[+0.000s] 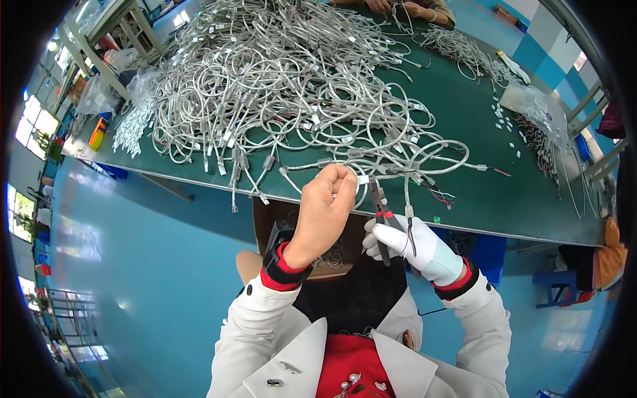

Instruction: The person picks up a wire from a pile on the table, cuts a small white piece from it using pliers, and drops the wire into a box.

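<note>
Here, white tag [362, 180] in left hand [325, 200], beside pliers [380, 217] in right hand [417, 247]

1 blue stool [555, 279] stands on the glossy blue floor [172, 265], near an orange cloth [612, 255].

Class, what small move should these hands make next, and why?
Probably ease the pliers in the gloved right hand onto the small white tag: the bare left hand appears to pinch it, and the pliers' tip sits right beside it.
</note>
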Available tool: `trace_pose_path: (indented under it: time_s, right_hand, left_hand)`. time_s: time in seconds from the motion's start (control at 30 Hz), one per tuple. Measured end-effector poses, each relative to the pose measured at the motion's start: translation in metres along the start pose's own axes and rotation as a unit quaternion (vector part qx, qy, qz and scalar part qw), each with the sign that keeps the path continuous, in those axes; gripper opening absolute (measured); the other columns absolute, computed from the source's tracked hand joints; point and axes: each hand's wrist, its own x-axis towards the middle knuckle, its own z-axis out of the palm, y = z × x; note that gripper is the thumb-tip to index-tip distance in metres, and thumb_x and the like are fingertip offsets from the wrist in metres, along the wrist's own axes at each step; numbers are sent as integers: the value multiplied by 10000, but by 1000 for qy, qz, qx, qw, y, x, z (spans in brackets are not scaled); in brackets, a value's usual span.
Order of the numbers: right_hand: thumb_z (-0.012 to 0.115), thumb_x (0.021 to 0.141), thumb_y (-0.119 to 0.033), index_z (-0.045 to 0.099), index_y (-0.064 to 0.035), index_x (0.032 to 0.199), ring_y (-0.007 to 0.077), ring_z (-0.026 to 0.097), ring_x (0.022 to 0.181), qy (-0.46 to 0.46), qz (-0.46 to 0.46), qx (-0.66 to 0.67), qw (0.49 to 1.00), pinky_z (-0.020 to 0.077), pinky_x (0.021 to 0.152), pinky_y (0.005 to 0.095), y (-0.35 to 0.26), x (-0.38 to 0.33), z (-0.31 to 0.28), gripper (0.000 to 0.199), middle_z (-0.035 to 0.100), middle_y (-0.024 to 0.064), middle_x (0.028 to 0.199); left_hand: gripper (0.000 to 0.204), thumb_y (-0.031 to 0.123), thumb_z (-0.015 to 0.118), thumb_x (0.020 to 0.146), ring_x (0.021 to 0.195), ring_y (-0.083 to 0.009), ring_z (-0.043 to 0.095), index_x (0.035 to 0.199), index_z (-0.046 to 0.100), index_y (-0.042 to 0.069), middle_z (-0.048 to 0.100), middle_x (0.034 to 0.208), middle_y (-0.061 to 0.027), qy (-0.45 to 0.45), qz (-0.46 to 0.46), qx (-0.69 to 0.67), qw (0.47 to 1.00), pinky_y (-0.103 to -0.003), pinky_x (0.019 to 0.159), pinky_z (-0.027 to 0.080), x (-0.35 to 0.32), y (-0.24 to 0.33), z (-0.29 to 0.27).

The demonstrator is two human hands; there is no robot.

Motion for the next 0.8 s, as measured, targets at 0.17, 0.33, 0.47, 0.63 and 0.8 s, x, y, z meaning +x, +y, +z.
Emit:
trace_pose_path:
  time_s: [0.17, 0.33, 0.47, 0.63, 0.8]
  right_hand:
    - [599, 929, -415, 661, 23, 894, 118, 592, 687, 4, 0, -10, 1000, 476, 634, 261, -2, 2, -1, 444, 648, 70, 758]
    - [589, 943, -343, 564, 58, 1175, 197, 671, 831, -13, 33, -33, 999, 530, 747, 292, -6, 2, -4, 464, 671, 134, 932]
    - [599, 936, -359, 605, 48, 1081, 173, 654, 773, -1, 26, -29, 999, 517, 695, 277, -4, 2, -3, 432, 670, 115, 873]
    - [620, 926, -382, 666, 32, 925, 129, 628, 696, 14, 10, -12, 1000, 496, 638, 251, -6, 2, -2, 416, 668, 85, 794]
    - [574, 949, -359, 588, 46, 1152, 202, 683, 849, -24, 58, -20, 998, 545, 759, 304, -12, 2, -6, 453, 679, 135, 937]
  left_hand:
    - [183, 138, 547, 952, 562, -46, 443, 891, 575, -32, 566, 608, -15, 5, 4, 20, 1000, -248, 501, 369, -1, 3, 2]
    - [178, 134, 543, 948, 578, -51, 465, 898, 576, -34, 581, 629, -27, 2, 3, 26, 1000, -248, 519, 387, -2, 3, 2]
    - [179, 136, 545, 947, 582, -51, 468, 903, 578, -34, 582, 637, -21, -1, -6, 15, 1000, -244, 521, 386, -1, 4, 2]
    - [187, 144, 548, 949, 583, -49, 465, 906, 578, -35, 579, 643, -12, -13, -16, -16, 1000, -241, 522, 384, 0, 3, 0]
    - [192, 151, 547, 954, 580, -41, 455, 910, 581, -33, 565, 639, 2, -21, -27, -15, 999, -233, 519, 374, 0, 4, -2]
